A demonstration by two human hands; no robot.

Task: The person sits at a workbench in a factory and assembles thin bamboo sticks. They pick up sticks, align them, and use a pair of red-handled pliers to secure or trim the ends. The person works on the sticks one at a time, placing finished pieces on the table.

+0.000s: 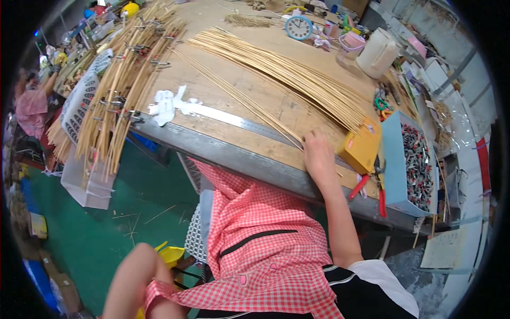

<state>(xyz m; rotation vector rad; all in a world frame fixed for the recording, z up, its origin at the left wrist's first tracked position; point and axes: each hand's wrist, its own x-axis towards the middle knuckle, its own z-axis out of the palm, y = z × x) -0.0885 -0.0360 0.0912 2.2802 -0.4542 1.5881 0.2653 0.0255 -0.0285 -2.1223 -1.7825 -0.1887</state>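
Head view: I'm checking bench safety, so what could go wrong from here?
The red-handled pliers reach the dark metal front edge of the bench and might get knocked off. The open light-blue box of small red and black pieces sits near that edge and could spill if bumped. The right hand is at the ends of a few thin tan sticks; moving them might disturb the larger tan bundle alongside.

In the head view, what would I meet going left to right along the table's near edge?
Clamped stick bundles, white cutout, metal ruler, right hand, yellow box, blue box of small parts.
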